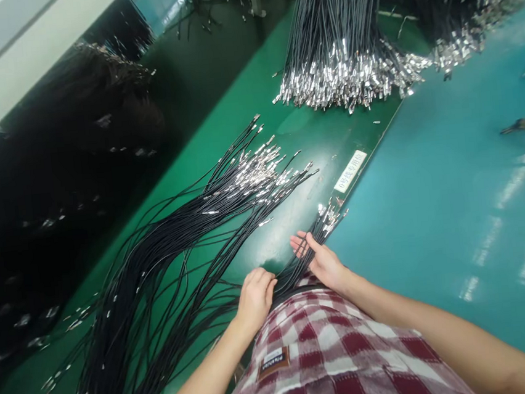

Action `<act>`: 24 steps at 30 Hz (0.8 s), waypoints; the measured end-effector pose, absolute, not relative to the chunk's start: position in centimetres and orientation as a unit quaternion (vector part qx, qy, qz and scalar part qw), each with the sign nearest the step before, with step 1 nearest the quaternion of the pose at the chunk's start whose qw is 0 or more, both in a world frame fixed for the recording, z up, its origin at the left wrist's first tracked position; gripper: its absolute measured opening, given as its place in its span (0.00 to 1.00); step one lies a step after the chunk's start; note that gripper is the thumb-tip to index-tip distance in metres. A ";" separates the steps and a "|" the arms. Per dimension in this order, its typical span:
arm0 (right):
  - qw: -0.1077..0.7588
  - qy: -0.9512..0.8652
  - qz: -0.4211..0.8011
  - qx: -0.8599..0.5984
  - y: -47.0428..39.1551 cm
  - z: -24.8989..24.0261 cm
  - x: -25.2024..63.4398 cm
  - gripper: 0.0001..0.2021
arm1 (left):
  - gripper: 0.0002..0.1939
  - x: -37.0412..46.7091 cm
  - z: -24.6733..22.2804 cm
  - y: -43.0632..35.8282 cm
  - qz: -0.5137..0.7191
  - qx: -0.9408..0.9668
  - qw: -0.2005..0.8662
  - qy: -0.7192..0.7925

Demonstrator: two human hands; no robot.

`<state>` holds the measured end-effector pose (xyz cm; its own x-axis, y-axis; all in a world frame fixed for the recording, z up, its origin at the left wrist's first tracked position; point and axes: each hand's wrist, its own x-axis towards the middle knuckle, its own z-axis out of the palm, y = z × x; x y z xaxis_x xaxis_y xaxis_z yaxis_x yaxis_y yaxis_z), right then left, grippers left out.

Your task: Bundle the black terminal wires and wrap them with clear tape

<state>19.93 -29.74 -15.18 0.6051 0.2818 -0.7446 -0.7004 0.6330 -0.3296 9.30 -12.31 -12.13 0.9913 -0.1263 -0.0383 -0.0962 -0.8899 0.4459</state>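
Observation:
A small bundle of black wires (292,272) with silvery terminals (328,218) runs across the near edge of the green table, close to my body. My right hand (319,258) holds this bundle just behind the terminals, thumb on top and fingers beneath. Further left along the same wires, my left hand (255,292) has its fingers bent and pressed together at the bundle; the fingertips are partly hidden. Beyond both hands lies a larger loose bundle of black wires (155,238), its metal ends fanned out toward the right.
The green table (312,136) has a white label (350,171) on its right edge. A thick wire bunch (343,28) hangs over its far part. Dark wire piles (61,136) line the left, under a pale beam (21,53). Blue floor (430,205) lies right.

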 end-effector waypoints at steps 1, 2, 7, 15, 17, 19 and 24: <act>0.839 0.334 0.291 -0.316 -29.8 -15.2 19.9 0.09 | 0.12 9.2 -12.3 -12.6 -0.035 0.971 0.228 -0.059; 0.838 0.335 0.290 -0.319 -29.8 -15.2 19.7 0.10 | 0.13 9.2 -12.4 -12.9 -0.044 0.970 0.231 -0.066; 0.851 0.322 0.285 -0.302 -30.1 -15.6 19.1 0.16 | 0.13 12.9 -12.3 -11.8 -0.103 0.953 0.277 -0.074; 0.846 0.336 0.300 -0.285 -29.9 -15.6 19.3 0.17 | 0.04 22.5 -14.1 -6.7 -0.016 0.991 0.119 0.055; 0.848 0.332 0.301 -0.282 -29.9 -15.6 19.4 0.17 | 0.06 22.5 -13.8 -6.8 -0.012 0.991 0.127 0.051; 0.852 0.329 0.298 -0.278 -29.9 -15.6 19.4 0.18 | 0.05 21.7 -13.0 -7.4 0.014 0.987 0.158 0.037; 0.866 0.312 0.298 -0.253 -30.0 -15.7 19.5 0.19 | 0.06 16.9 -10.6 -10.2 0.010 0.973 0.226 -0.039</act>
